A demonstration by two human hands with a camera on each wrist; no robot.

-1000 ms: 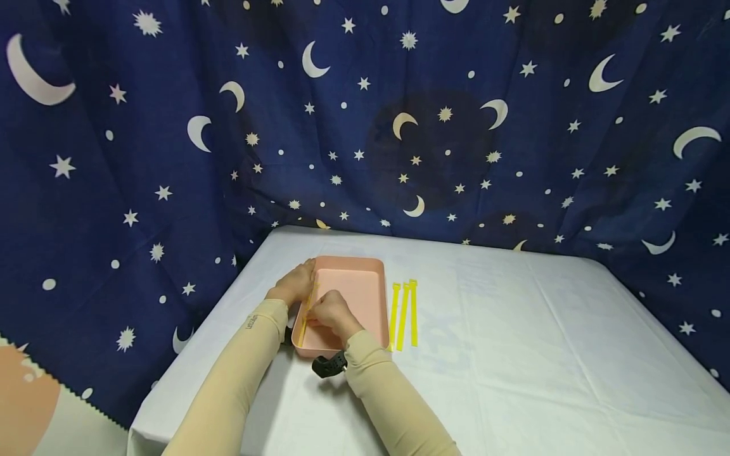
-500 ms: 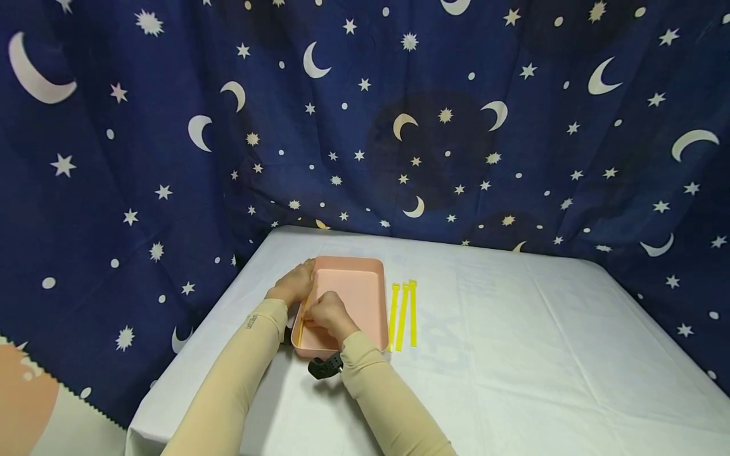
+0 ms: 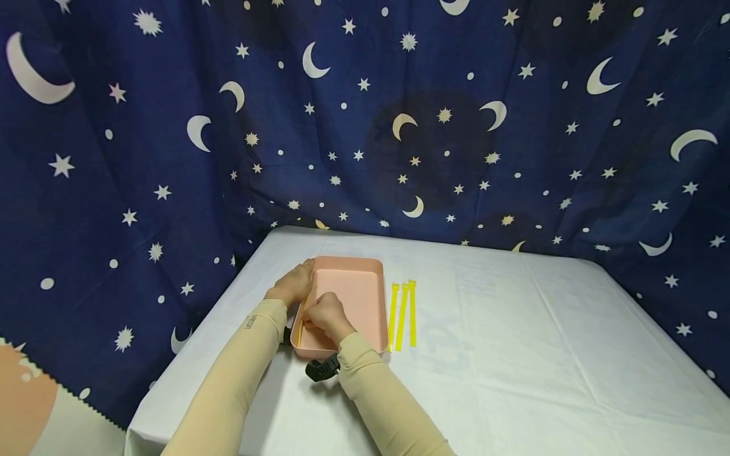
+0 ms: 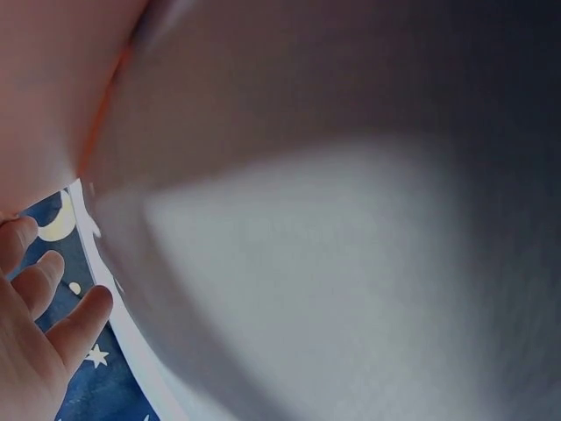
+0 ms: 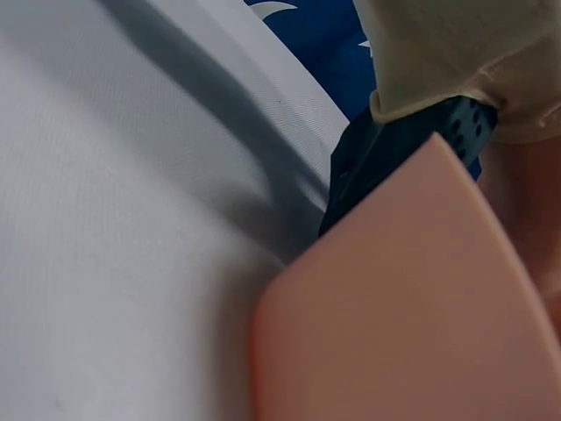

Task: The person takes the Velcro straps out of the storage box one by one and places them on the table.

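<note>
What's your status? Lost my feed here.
Right hand pinching yellow strip inside pink tray. Left hand resting on tray's left rim. Three yellow strips beside tray.

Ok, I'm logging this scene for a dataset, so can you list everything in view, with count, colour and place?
tray: one, pink, left half of the table.
strip in the tray: one, yellow, along the tray's left inner wall.
strips on the table: three, yellow, side by side just right of the tray.
tablecloth: one, white, covering the table.
curtain: one, dark blue with moons and stars, behind and at both sides.
left hand: rests on the tray's left rim.
right hand: inside the tray, fingers curled at the strip.
</note>
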